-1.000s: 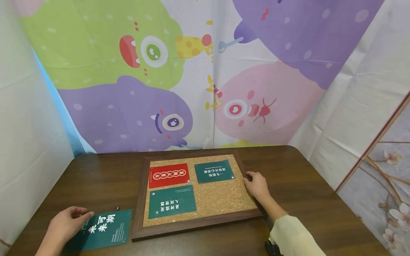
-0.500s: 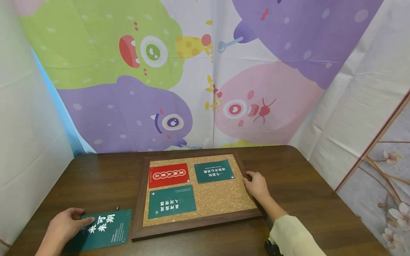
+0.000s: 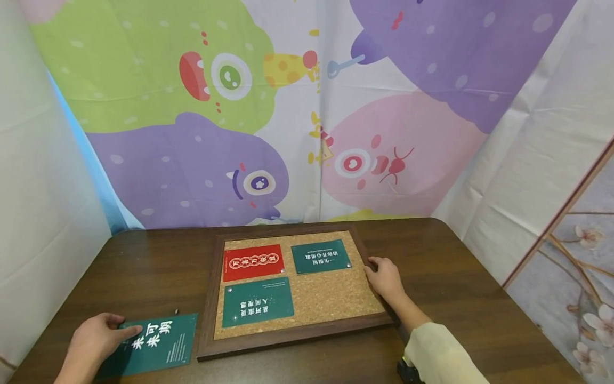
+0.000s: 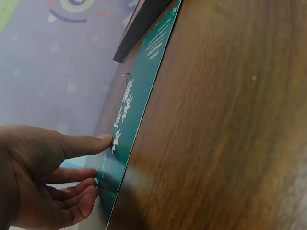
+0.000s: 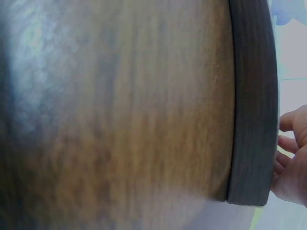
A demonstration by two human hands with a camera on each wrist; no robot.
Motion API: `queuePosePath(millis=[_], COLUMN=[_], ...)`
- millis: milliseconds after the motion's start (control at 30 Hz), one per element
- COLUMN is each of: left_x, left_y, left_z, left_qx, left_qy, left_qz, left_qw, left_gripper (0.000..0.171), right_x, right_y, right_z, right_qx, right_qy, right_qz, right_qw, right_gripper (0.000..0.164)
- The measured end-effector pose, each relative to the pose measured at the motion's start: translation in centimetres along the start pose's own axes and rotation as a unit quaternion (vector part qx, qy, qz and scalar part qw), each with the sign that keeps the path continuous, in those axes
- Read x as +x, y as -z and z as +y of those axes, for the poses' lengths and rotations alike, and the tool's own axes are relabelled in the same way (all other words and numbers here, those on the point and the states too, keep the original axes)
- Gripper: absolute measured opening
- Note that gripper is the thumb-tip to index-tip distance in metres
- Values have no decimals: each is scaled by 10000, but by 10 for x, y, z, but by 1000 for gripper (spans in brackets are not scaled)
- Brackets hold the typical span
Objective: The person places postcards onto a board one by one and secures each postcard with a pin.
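Note:
In the head view my left hand (image 3: 96, 341) is at the left, over a green card (image 3: 168, 341) with white lettering lying on the table. The thumb rests on the card's face; the other fingers, loosely bent, reach its far edge, with a gap visible between thumb and fingers in the left wrist view. Beside that card is a framed cork board (image 3: 336, 301). It bears a red card (image 3: 254, 274), a green card (image 3: 259, 318) at near left and another green card (image 3: 321, 265) at far right. My right hand (image 3: 386, 280) rests with its fingers on the board's right rim.
A tiny pin (image 3: 176, 311) lies just beyond the loose green card. Partly hidden by the right sleeve (image 3: 438, 352), a black object with a bit of yellow (image 3: 408, 372) sits at the table's near side. A cartoon-printed curtain (image 3: 307, 133) hangs behind the table (image 3: 417, 240).
My left hand's thumb has come down slightly onto the loose green card, and the hand has shifted a little nearer. My right hand and the board have stayed still.

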State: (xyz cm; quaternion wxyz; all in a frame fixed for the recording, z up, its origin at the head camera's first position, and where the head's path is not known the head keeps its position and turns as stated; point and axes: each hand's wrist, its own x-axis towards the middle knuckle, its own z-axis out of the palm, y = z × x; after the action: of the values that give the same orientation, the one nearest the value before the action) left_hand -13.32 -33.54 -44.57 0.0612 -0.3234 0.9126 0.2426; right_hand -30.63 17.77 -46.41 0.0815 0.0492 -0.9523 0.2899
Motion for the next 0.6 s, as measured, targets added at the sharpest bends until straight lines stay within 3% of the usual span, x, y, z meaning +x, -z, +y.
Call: queuePosePath(millis=[467, 600], left_x=[-2, -1], left_y=[3, 6], left_z=[-1, -4], left_qx=[-27, -162], left_qy=[15, -35], left_qz=[59, -67], left_qw=[10000, 9998], left_gripper=[62, 71], right_x=[0, 1], right_y=[0, -1], right_z=[0, 0], right_qx=[39, 15], right_qy=[-54, -75], right_qz=[-35, -32], right_qw=[10000, 10000], right_gripper=[36, 36])
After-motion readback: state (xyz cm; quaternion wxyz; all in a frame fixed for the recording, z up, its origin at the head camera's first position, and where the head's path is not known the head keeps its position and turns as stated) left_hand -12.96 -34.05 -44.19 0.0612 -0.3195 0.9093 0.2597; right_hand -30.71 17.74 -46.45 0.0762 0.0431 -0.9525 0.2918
